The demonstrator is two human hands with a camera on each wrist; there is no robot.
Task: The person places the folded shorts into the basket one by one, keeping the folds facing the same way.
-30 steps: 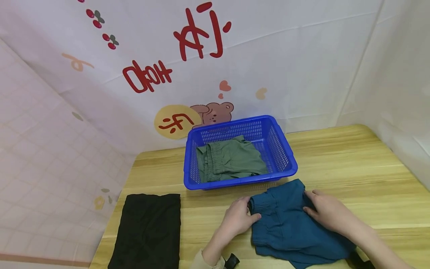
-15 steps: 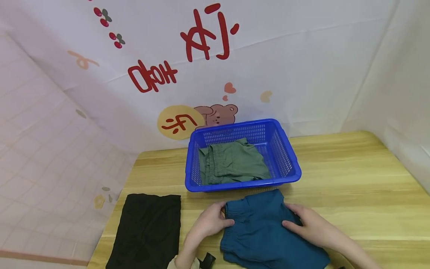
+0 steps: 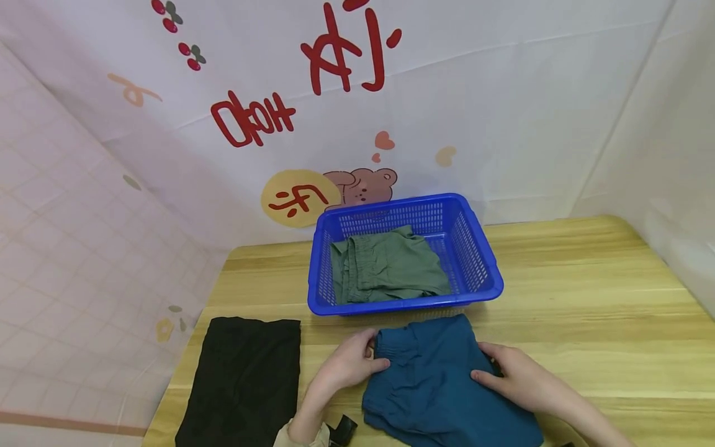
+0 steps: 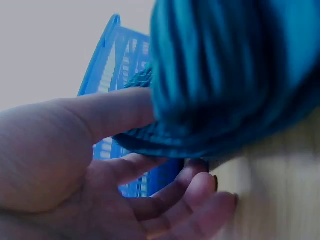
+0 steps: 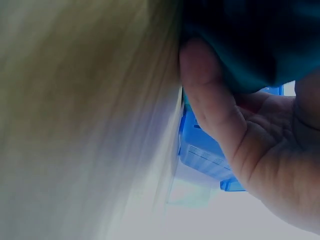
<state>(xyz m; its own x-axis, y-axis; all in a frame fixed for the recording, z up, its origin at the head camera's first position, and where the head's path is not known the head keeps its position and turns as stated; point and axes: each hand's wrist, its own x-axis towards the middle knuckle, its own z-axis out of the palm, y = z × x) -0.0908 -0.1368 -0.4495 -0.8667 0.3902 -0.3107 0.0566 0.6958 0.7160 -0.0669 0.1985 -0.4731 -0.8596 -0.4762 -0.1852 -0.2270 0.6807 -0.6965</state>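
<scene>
Folded blue pants [image 3: 430, 385] with a gathered elastic waistband lie before me, just in front of the basket. My left hand [image 3: 347, 363] pinches the waistband edge, thumb on top; in the left wrist view the other fingers [image 4: 172, 200] reach beneath the cloth. On the opposite side my right hand [image 3: 519, 379] grips the folded edge, its thumb over the cloth. The right wrist view has a finger [image 5: 210, 95] curled under the blue fabric, close to the tabletop. The lower end of the pants runs out of the head view.
A blue plastic basket [image 3: 408, 304] stands at the back of the wooden table [image 3: 581, 285], with folded green pants [image 3: 393, 264] inside. To the left lies a folded black garment [image 3: 242, 379]. A printed white cloth wall [image 3: 503, 124] borders the table behind.
Both hands have moved left and slightly nearer me with the blue pants, mostly in the first half second. Since then they have barely moved. The basket, green pants and black garment stay put.
</scene>
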